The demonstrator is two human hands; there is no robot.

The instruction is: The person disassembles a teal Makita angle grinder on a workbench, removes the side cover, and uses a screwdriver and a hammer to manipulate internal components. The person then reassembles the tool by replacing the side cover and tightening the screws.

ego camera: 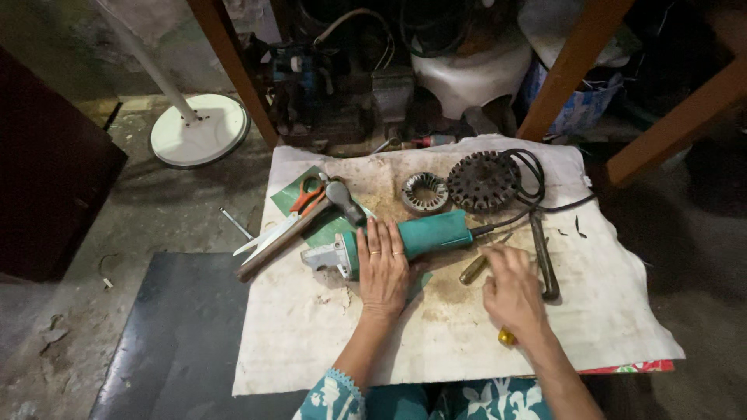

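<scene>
A teal angle grinder [424,234] lies across a stained white cloth [311,327]. My left hand [382,268] rests flat on the grinder's body near its grey head, fingers together. My right hand [510,294] hovers to the right with fingers curled, close to a yellowish screwdriver handle [473,269]. A yellow tip [506,337] shows under that wrist; whether the hand grips it I cannot tell. The grinder's black cord [537,204] loops off to the right.
A hammer [299,227] and orange-handled scissors [289,215] lie left on a green sheet. A ring-shaped motor stator [425,192], a dark toothed disc [482,181] and a dark wrench [544,257] sit behind and right. A white fan base [198,129] stands on the floor.
</scene>
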